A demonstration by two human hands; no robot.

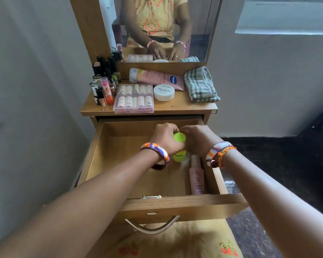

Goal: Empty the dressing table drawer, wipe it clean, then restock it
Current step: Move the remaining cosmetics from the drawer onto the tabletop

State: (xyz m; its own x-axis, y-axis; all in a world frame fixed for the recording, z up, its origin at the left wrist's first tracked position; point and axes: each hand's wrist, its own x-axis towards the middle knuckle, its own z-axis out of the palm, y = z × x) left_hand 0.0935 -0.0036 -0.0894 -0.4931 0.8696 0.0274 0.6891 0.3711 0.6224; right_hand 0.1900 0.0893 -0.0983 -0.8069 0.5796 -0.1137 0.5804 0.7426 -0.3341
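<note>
Inside the open drawer (101,155), both hands are meeting over a bright green container (179,137). The left hand (165,138) is curling its fingers round the container's left side, and the right hand (198,139) is closing on it from the right, so only the green top and a lower green part are showing between them. Whether that is one container or two cannot be told. Just beside it, along the drawer's right wall, a pink spray bottle (196,176) is lying on its side.

Above, on the dressing table top (186,106), things are crowding the surface. A clear case of small bottles (133,98) is sitting near the front edge, touching a white nail polish jar (164,92). Behind them a pink lotion tube (157,78) is lying flat, and a folded checked cloth (199,84) is resting at the right. A cluster of lipsticks and small bottles (103,84) is standing at the left, against the mirror (157,25) frame. Both wrists are wearing patterned bangles (155,152).
</note>
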